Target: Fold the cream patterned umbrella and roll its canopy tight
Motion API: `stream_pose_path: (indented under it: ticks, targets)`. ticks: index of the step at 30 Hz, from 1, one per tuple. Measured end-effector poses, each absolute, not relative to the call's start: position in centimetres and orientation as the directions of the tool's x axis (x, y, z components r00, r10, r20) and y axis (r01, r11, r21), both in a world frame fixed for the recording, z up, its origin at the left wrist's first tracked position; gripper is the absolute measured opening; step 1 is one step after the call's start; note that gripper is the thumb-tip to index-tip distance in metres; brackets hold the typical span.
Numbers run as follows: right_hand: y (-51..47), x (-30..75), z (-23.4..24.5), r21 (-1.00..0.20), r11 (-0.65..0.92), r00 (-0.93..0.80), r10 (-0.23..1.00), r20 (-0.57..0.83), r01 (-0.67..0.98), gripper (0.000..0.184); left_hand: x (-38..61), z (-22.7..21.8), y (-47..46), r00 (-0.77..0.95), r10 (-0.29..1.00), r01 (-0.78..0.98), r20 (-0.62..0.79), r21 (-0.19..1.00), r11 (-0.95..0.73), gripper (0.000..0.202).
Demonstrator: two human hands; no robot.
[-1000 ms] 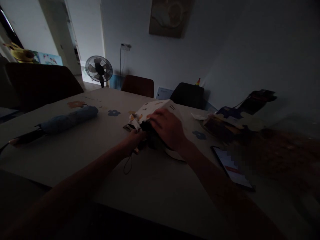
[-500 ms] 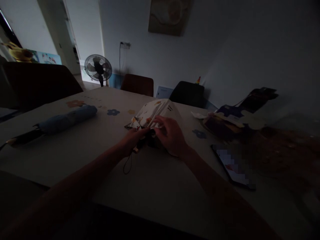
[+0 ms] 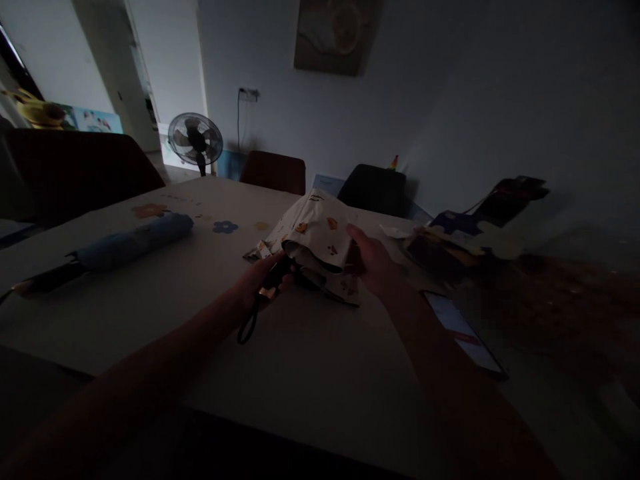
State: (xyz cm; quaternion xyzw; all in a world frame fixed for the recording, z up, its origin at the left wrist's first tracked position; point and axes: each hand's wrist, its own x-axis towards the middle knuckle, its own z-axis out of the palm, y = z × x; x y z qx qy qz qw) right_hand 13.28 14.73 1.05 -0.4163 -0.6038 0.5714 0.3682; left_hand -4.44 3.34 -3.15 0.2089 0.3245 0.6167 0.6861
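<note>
A white folding umbrella [image 3: 315, 233] with small printed figures is lifted a little above the table [image 3: 300, 360]. My left hand [image 3: 263, 275] is closed round its dark handle, and a wrist strap [image 3: 246, 327] hangs below. My right hand [image 3: 373, 261] grips the loose canopy fabric on its right side, thumb on top. The room is dim.
A rolled blue umbrella [image 3: 130, 241] lies at the left of the table. A lit phone [image 3: 463, 332] lies to the right of my right arm. Dark clutter [image 3: 470, 233] sits at the far right. Chairs [image 3: 273, 175] and a standing fan [image 3: 195, 141] stand beyond the table.
The umbrella has been raised off the table and tilted. My right hand has shifted from the top of the canopy to its right side.
</note>
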Motion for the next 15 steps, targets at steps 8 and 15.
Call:
stream_pose_path:
  ticks: [8,15]
  targets:
    - [15.2,13.2,5.1,-0.971,-0.074,-0.301,0.954,-0.003,-0.227,0.016,-3.6,-3.5,3.4,-0.104,0.971,-0.517,-0.214,0.846,0.131,0.023]
    - [16.0,7.1,8.3,-0.960,0.173,-0.423,0.870,0.254,-0.220,0.015,-2.1,-2.0,2.1,-0.075,0.958,-0.288,-0.278,0.925,0.246,0.033]
